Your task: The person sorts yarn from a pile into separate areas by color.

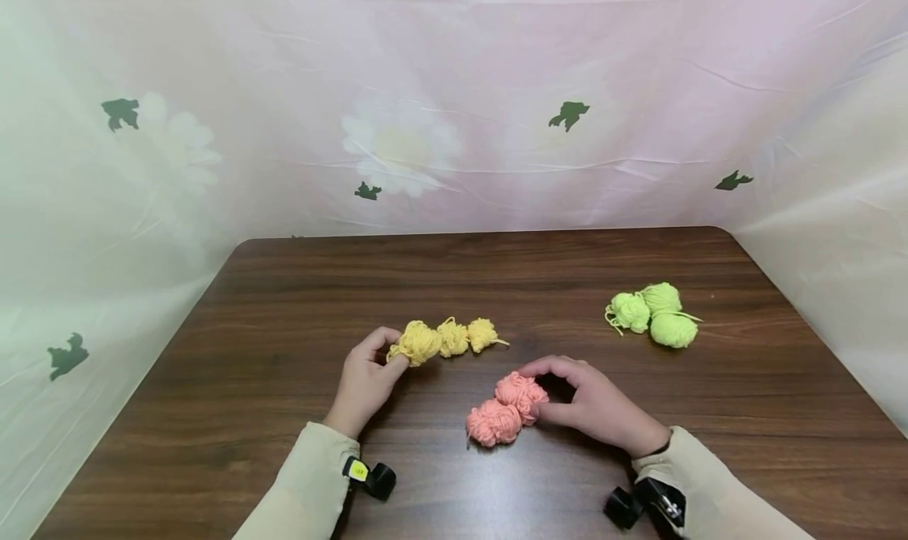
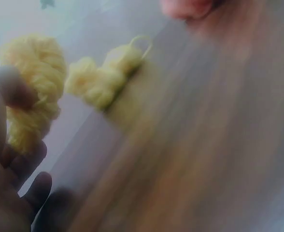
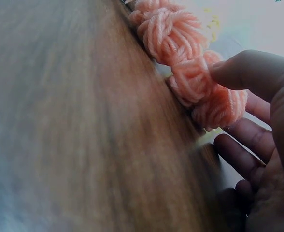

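Note:
In the head view my left hand (image 1: 369,373) pinches the largest yellow yarn ball (image 1: 418,343), at the left end of a short row. Two smaller yellow yarn balls (image 1: 467,337) lie just to its right. The left wrist view shows the thumb across the held yellow ball (image 2: 38,72). My right hand (image 1: 592,402) grips a salmon-pink yarn ball (image 1: 521,394) between thumb and fingers. Against it on the left lies another pink yarn ball (image 1: 493,423). The right wrist view has the thumb on the near pink ball (image 3: 195,79), with fingers partly hidden behind it.
Three lime-green yarn balls (image 1: 660,315) are clustered at the back right of the dark wooden table (image 1: 234,382). A pale flowered cloth (image 1: 496,154) hangs behind the table and along both sides. Black cameras (image 1: 381,481) are strapped to the wrists.

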The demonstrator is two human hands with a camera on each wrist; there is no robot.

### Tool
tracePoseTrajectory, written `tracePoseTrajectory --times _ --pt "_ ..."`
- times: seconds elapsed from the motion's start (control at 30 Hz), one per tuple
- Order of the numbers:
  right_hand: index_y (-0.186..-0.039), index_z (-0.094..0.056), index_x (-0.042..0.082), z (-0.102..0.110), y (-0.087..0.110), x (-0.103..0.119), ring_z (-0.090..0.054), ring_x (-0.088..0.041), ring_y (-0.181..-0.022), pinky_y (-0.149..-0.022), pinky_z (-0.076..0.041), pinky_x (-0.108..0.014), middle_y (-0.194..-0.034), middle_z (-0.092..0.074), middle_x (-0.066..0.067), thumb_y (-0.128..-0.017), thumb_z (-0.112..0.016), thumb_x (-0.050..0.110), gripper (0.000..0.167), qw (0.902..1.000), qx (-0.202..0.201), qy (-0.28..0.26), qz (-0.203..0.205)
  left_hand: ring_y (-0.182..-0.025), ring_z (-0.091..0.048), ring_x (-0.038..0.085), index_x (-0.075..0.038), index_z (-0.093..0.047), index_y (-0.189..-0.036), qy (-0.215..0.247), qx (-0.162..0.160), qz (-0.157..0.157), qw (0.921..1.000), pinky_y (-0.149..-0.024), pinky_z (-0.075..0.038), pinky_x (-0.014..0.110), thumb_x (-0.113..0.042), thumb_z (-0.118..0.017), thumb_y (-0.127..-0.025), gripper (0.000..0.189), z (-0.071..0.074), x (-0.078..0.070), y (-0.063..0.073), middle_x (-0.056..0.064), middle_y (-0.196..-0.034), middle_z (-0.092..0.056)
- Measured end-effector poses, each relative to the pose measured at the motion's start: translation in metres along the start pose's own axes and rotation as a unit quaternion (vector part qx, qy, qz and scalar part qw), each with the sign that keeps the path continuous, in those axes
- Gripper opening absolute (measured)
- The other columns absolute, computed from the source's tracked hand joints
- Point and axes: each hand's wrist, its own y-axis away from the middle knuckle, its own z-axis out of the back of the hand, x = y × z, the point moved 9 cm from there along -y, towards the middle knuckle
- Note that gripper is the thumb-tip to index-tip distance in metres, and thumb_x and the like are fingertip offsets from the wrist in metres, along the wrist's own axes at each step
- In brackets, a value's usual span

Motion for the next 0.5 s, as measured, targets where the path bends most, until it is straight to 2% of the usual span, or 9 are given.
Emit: tracePoseTrajectory --times 0.17,0.3,0.5 --pt "-0.119 -0.068 0.033 0.001 0.001 -0.001 -0.061 -0.009 -0.113 -0.097 -0.046 -0.034 -0.119 -0.067 0.02 -0.08 -0.084 0.023 0.043 1.0 -0.002 0.006 -0.001 -0.084 -0.059 0.016 -0.011 -0.07 -0.091 -0.045 -0.014 0.026 0.9985 -0.072 -0.047 0.026 0.0 -0.072 -0.081 0.016 0.022 0.017 -0.009 0.004 -0.093 -0.069" --pt "-0.119 -0.068 0.033 0.0 0.001 -0.001 -0.061 -0.009 -0.113 -0.097 -0.047 -0.035 -0.119 -0.067 0.02 -0.081 -0.084 0.023 0.043 1.0 -0.001 0.006 -0.002 -0.09 -0.06 0.019 -0.01 -0.07 -0.094 -0.074 -0.014 0.052 0.9958 -0.077 -0.048 0.03 -0.002 -0.073 -0.083 0.015 0.04 0.03 -0.014 0.006 -0.099 -0.071" --pt "-0.119 -0.069 0.032 0.001 0.001 -0.002 -0.061 -0.01 -0.111 -0.096 -0.047 -0.037 -0.118 -0.068 0.017 -0.082 -0.083 0.026 0.041 0.9998 -0.007 0.017 -0.006 -0.092 -0.06 0.021 -0.008 -0.072 -0.098 -0.11 -0.017 0.06 0.992 -0.079 -0.049 0.033 -0.009 -0.075 -0.087 0.011 0.063 0.04 -0.02 0.009 -0.101 -0.07"
